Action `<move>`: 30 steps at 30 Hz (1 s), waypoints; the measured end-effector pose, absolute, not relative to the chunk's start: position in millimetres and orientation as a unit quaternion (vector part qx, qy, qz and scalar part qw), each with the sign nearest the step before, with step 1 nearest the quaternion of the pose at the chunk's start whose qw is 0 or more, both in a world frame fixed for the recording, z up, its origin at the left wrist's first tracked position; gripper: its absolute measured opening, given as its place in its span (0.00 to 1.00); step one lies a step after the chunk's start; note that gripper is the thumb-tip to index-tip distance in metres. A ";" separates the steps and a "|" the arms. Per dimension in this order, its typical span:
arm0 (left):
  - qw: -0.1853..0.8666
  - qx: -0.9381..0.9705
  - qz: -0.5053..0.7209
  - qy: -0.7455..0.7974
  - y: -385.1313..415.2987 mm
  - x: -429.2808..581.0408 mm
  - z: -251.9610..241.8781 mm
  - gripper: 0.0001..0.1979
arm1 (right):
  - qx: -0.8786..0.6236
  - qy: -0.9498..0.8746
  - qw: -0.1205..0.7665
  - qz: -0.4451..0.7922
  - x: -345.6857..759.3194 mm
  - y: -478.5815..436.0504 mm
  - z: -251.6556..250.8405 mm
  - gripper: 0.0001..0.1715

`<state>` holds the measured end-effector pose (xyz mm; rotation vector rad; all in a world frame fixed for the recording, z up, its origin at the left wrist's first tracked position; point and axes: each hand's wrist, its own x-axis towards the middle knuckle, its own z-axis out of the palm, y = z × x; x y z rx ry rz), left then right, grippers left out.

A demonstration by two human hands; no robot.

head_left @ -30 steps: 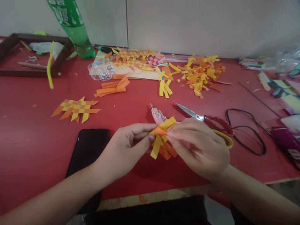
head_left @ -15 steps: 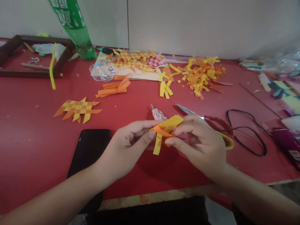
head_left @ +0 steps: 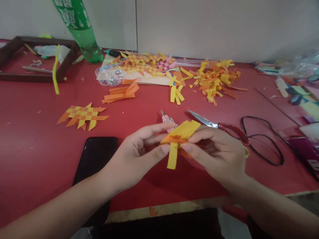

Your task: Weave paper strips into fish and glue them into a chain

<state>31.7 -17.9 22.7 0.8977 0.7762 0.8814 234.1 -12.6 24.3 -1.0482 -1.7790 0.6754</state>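
Both my hands hold a small bundle of yellow and orange paper strips (head_left: pixel 179 136) just above the red table (head_left: pixel 37 156). My left hand (head_left: pixel 136 154) pinches the strips from the left with thumb and fingertips. From the right, my right hand (head_left: pixel 219 154) grips the same strips, its fingers closed on the broad yellow strip. One yellow strip end hangs down between the hands. A small pink glue tube (head_left: pixel 167 119) lies just behind the strips.
Red-handled scissors (head_left: pixel 221 127) lie right of my hands, beside a black cord loop (head_left: pixel 261 139). A black phone (head_left: pixel 96 159) lies by my left forearm. A woven paper fish (head_left: pixel 82 115), loose strips (head_left: pixel 121 93), scrap pile (head_left: pixel 214 78), green bottle (head_left: pixel 79 30) and wooden frame (head_left: pixel 37 56) sit further back.
The strips have been turned and lifted slightly: the broad yellow strip now points up to the right, and the hanging yellow end has swung more vertical. Both hands stayed in place.
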 end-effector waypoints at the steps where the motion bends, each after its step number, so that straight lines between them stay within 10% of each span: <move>1: 0.745 0.402 0.405 0.345 -17.7 31.0 22.8 0.18 | -0.427 -0.726 0.463 0.276 234.0 -12.2 24.8 0.08; 30: 0.721 0.362 0.405 0.430 -16.1 34.1 28.2 0.04 | -0.402 -0.748 0.461 0.257 233.1 -9.9 30.0 0.09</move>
